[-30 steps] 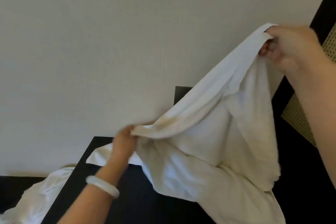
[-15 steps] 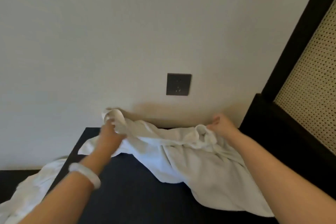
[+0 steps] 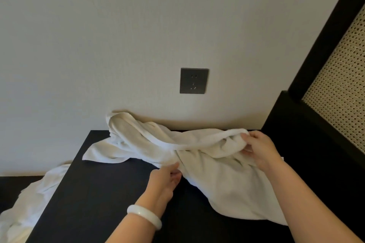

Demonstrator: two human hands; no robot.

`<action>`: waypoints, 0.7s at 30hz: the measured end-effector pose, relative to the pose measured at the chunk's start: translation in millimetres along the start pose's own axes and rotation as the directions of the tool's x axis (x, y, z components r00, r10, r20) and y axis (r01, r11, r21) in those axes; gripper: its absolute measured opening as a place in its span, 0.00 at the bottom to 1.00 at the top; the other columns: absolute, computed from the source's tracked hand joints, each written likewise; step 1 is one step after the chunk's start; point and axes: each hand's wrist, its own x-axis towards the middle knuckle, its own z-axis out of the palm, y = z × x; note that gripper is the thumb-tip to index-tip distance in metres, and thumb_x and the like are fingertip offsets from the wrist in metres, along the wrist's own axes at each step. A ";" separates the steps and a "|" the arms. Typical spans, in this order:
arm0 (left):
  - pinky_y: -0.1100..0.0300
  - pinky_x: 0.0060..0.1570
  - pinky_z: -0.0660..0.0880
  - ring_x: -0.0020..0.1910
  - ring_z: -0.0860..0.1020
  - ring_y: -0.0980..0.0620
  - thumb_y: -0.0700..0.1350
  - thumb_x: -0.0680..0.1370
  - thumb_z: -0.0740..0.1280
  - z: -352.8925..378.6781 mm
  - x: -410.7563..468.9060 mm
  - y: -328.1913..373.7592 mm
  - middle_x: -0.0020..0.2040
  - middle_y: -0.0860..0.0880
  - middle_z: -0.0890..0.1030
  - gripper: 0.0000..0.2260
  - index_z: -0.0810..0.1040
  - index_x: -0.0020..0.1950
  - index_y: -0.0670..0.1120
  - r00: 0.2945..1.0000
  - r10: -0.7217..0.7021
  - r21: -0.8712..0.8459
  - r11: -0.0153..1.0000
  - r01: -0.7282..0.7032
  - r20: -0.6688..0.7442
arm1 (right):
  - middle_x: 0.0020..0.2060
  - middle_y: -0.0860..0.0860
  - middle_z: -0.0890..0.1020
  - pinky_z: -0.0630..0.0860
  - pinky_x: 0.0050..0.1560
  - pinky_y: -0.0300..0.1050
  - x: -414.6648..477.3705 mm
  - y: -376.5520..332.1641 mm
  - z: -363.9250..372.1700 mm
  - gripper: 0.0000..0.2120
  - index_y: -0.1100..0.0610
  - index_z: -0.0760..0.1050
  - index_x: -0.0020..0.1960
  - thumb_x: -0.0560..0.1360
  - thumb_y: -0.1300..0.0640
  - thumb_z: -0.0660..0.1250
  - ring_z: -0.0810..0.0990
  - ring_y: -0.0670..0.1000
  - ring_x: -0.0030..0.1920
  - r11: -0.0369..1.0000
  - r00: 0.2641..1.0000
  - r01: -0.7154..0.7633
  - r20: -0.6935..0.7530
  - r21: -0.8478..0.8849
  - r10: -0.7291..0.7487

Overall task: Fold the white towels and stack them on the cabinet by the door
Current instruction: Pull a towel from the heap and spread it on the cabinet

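Clamping towel on cabinet: left grip at near edge, right grip on fold.

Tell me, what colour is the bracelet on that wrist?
The bracelet on the left wrist is a smooth, milky white. It shows best in the head view.

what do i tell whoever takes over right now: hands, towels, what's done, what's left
Right hand: grips the bunched far edge of the white towel.
Left hand: at the towel's near edge; grip unclear.
The towel lies crumpled on the dark cabinet top; a second white cloth lies beside the cabinet's left edge.
Done: nothing folded, no stack in view.
Left: spread the towel flat, fold it, stack it, then probably the other cloth.
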 end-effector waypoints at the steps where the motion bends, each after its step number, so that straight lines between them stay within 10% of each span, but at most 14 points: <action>1: 0.58 0.38 0.78 0.44 0.78 0.47 0.33 0.75 0.71 4.0 -3.8 2.7 0.52 0.42 0.80 0.15 0.76 0.61 0.38 0.998 -0.045 -0.039 0.998 0.047 0.048 | 0.50 0.60 0.82 0.80 0.44 0.52 -2.8 -10.4 3.2 0.03 0.60 0.76 0.52 0.80 0.60 0.66 0.82 0.58 0.48 0.998 0.999 0.036 -0.001 0.043 -0.036; 6: 0.61 0.33 0.78 0.36 0.82 0.52 0.37 0.79 0.67 31.1 -39.9 44.9 0.38 0.46 0.84 0.05 0.82 0.46 0.40 0.958 0.167 0.095 0.976 -0.193 0.235 | 0.41 0.50 0.81 0.75 0.46 0.46 -37.0 -77.8 15.0 0.03 0.56 0.77 0.47 0.78 0.57 0.68 0.78 0.49 0.42 0.887 0.873 0.445 -0.158 -0.127 -0.461; 10: 0.65 0.39 0.80 0.34 0.81 0.55 0.36 0.81 0.63 42.2 -63.1 127.9 0.31 0.49 0.81 0.12 0.79 0.39 0.41 0.819 0.525 -0.191 0.850 -0.490 0.234 | 0.38 0.49 0.78 0.70 0.40 0.43 -53.4 -110.8 24.0 0.06 0.55 0.74 0.46 0.78 0.54 0.68 0.74 0.48 0.38 0.739 0.755 0.584 -0.109 -0.336 -0.646; 15: 0.48 0.68 0.71 0.63 0.76 0.44 0.39 0.81 0.64 33.6 -35.6 120.0 0.63 0.42 0.77 0.14 0.74 0.66 0.40 0.843 0.404 0.153 0.865 -0.478 0.355 | 0.42 0.60 0.79 0.68 0.41 0.48 -34.6 -60.1 56.2 0.14 0.63 0.75 0.48 0.78 0.51 0.69 0.75 0.55 0.44 0.686 0.909 0.399 0.363 -0.609 -0.206; 18: 0.48 0.66 0.71 0.64 0.74 0.42 0.43 0.78 0.71 10.0 -3.2 73.6 0.66 0.43 0.74 0.25 0.67 0.72 0.42 0.919 0.350 0.659 0.650 -0.378 0.183 | 0.52 0.58 0.82 0.75 0.54 0.49 -37.1 -13.9 47.1 0.12 0.59 0.78 0.53 0.77 0.51 0.70 0.80 0.56 0.52 0.650 0.861 0.357 0.507 -0.671 0.051; 21: 0.55 0.49 0.79 0.51 0.79 0.47 0.48 0.75 0.73 -6.8 7.8 31.2 0.56 0.44 0.78 0.20 0.72 0.61 0.42 0.975 0.218 0.810 0.565 -0.155 0.034 | 0.47 0.51 0.81 0.75 0.52 0.45 -37.0 4.5 29.3 0.07 0.54 0.77 0.52 0.76 0.53 0.71 0.80 0.51 0.50 0.692 0.873 0.318 0.485 -0.648 0.053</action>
